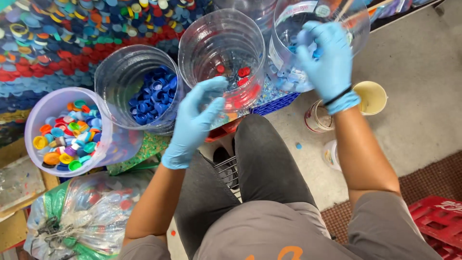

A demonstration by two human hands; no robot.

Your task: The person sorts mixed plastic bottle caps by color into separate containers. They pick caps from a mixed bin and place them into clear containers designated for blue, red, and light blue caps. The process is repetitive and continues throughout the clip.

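Right hand (323, 57) inside clear jug (358, 29)

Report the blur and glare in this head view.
Head view: even, soft light; the right hand is motion-smeared inside its clear container, the left hand slightly soft; pale glare streaks the clear container of red caps; the multicoloured caps stay crisp.
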